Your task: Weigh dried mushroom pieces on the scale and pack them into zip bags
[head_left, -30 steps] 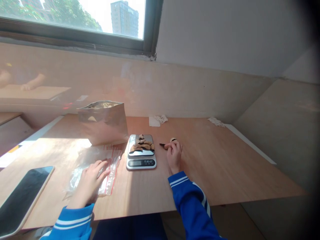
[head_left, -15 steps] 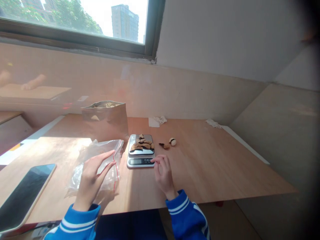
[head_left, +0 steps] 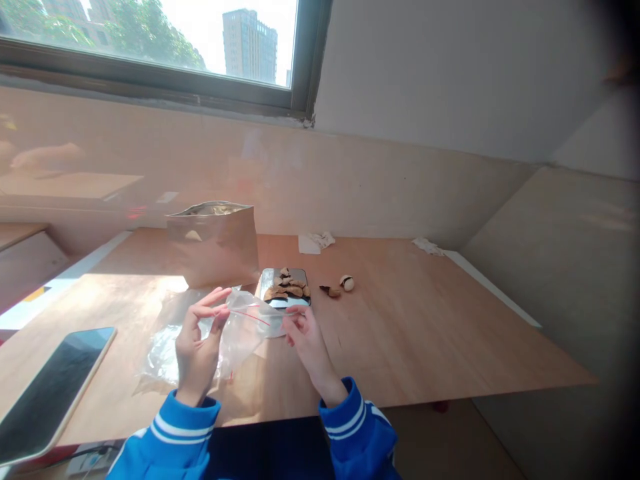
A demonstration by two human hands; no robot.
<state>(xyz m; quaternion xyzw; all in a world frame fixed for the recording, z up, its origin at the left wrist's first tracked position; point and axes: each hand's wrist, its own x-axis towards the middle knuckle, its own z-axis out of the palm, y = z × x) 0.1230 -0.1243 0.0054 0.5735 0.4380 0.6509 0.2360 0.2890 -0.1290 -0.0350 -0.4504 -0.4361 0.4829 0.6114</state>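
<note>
Both hands hold one clear zip bag (head_left: 245, 327) with a red seal line, lifted just above the wooden table (head_left: 425, 333). My left hand (head_left: 197, 347) pinches its left edge and my right hand (head_left: 305, 337) pinches its right edge. Right behind the bag stands a small digital scale (head_left: 285, 288) with several brown dried pieces (head_left: 287, 288) on its steel plate; the bag hides the scale's display. More clear bags (head_left: 165, 347) lie flat under my left hand.
An open brown paper pouch (head_left: 213, 243) stands behind the bags. Two loose pieces (head_left: 340, 285) lie right of the scale. A dark tablet (head_left: 47, 393) lies at the front left. Crumpled tissues (head_left: 315, 241) and another scrap (head_left: 427, 247) sit by the back wall.
My left hand lifted one bag off the pile. My right hand left the loose pieces, passed the scale's front and took the bag's other edge.
</note>
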